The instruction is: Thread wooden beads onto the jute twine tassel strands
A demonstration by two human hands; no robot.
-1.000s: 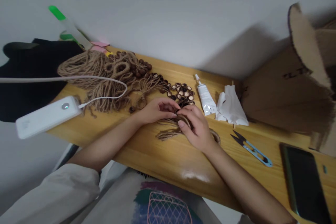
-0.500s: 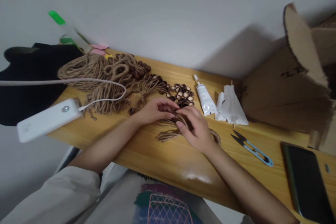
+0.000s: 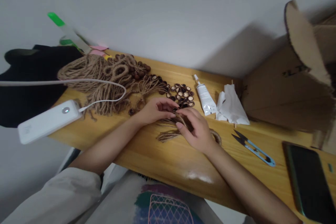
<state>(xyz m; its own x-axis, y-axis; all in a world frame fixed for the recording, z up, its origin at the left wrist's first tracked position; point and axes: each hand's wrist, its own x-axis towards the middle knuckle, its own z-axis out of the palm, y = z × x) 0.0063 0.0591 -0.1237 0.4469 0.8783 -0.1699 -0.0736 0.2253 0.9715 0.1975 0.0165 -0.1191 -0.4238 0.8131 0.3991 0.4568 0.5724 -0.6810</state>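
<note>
Both hands meet at the middle of a wooden table. My left hand pinches a strand of jute twine with its fingertips pressed together. My right hand curls its fingers round the same twine bundle, thumb down on it. The frayed twine ends lie on the wood just below the hands. A small heap of brown wooden beads lies right behind the fingertips.
A big pile of jute cord and beaded pieces lies at the back left, with a white power bank and its cable. A glue tube, white paper, thread snips, a phone and a cardboard box sit on the right.
The hands stay together on the twine with only slight finger movement. The view has shifted a little.
</note>
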